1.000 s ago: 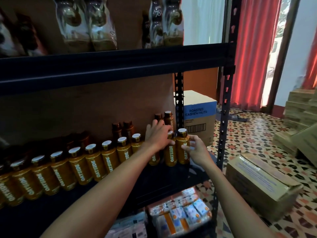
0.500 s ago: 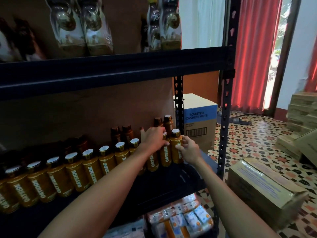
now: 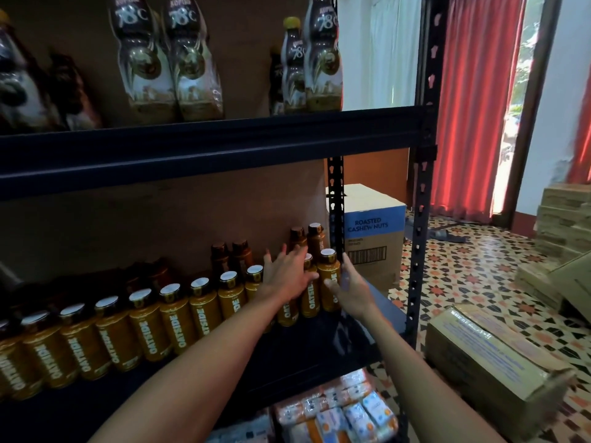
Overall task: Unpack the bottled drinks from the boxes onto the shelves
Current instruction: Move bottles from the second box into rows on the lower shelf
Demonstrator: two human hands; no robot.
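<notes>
Dark shelf [image 3: 319,346], end bottle [image 3: 328,270] beside right hand [image 3: 351,289]

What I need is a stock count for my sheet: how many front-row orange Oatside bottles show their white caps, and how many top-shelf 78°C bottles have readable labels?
Orange Oatside bottles, white cap showing: 10
78°C bottles, label readable: 4
Total: 14
One more Oatside bottle stands behind the left hand, cap hidden.
</notes>
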